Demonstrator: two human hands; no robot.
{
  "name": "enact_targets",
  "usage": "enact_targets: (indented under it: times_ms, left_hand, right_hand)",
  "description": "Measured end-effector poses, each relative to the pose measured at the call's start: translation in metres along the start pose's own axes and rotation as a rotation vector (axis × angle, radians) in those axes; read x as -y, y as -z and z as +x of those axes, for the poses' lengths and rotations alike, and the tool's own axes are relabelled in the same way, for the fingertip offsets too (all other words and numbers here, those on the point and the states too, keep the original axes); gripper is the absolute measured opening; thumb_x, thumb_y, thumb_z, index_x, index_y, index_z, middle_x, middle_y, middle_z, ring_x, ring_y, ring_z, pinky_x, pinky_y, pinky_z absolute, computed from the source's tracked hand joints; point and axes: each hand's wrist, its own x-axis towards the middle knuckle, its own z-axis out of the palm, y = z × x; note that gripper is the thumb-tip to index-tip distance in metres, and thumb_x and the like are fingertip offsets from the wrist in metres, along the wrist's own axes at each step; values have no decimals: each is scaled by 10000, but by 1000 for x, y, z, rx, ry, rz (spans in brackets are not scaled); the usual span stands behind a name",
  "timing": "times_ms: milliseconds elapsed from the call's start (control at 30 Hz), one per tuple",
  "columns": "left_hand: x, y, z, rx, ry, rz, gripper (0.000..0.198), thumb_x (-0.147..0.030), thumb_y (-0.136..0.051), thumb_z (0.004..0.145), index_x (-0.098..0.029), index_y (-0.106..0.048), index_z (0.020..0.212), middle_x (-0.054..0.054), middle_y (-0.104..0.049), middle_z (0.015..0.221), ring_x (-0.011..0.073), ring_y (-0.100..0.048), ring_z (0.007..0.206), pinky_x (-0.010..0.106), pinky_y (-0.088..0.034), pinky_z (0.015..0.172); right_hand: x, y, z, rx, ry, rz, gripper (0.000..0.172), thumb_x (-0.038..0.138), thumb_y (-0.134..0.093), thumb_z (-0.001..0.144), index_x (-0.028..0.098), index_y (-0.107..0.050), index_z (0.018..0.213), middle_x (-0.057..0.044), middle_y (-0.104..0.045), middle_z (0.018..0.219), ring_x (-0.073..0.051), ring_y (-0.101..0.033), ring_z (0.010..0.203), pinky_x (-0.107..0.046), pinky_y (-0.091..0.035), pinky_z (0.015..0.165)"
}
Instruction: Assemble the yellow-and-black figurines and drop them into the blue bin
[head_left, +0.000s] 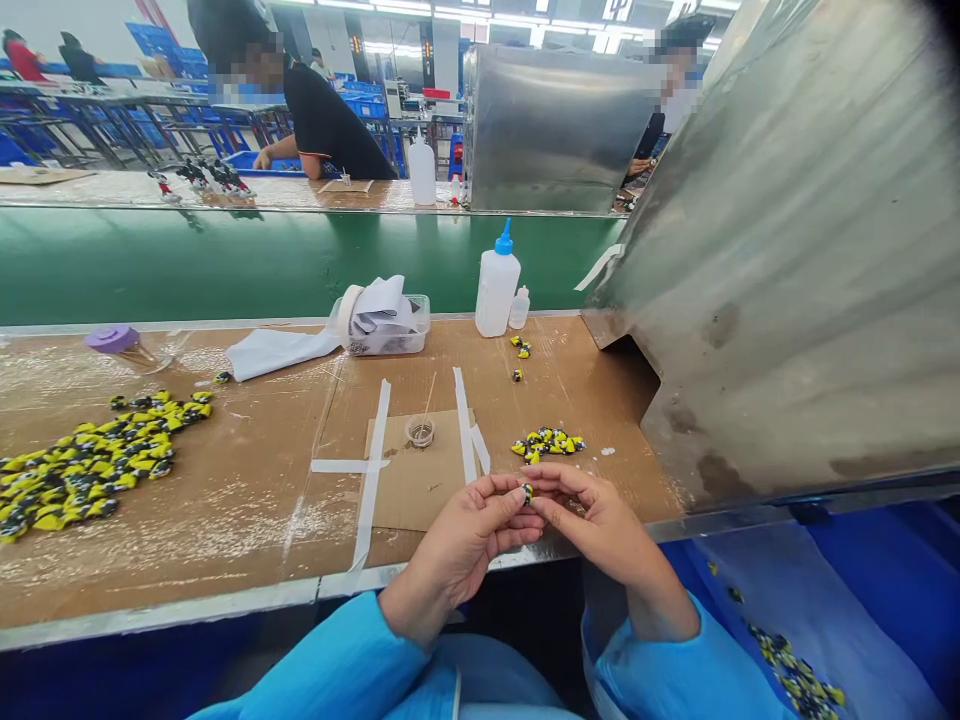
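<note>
Holding: the left hand (461, 545) and right hand (604, 515) are both clenched, pinching one yellow-and-black piece (527, 492) between their fingertips, just above the front edge of the counter (570, 370).
Nearest heap: a small cluster of matching pieces (547, 445) lies just ahead of the hands.
Front left: a cardboard square (416, 480), fixed with white tape (373, 480), carries a small cup (420, 432) with a thin wooden stick (427, 400).
Far left: a large spread of matching pieces (90, 465) covers the counter.
Rear: a blue-capped squeeze bottle (497, 290) stands right of a plastic tub (386, 325) holding white tissue (382, 312).
Lower right: more pieces (795, 670) lie on a blue sheet (862, 600) below the counter.
</note>
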Motion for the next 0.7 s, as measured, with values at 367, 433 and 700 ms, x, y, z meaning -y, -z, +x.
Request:
enact_targets:
  times_ms: [367,433,700]
  left_hand:
    - [-2,3,2,-38,-6,-10,115,-89,-616,776,-91,-598,889,75,-659,776,113,-641,686,220,-528,718]
    - [-3,2,3,-61,-26,-15,66,-71,-608,770,-94,-595,830,76,-653,781,118,-637,713,225,-528,729]
    - [-4,0,5,-74,-56,28,153,-146,-661,765,-110,-580,890,66,-645,786,112,-624,722,213,-515,694]
  right_hand:
    - [-31,41,18,-495,41,-671,256,181,-508,782,195,-651,994,-86,-648,973,-205,-583,830,-376,-465,774]
    - [-42,48,24,-510,31,-699,239,187,-528,763,182,-653,966,-95,-644,941,-227,-573,841,-404,-446,794]
    - [-28,42,14,-467,-1,-585,196,296,-554,817,186,-623,963,-45,-665,864,-164,-597,704,-302,-485,671]
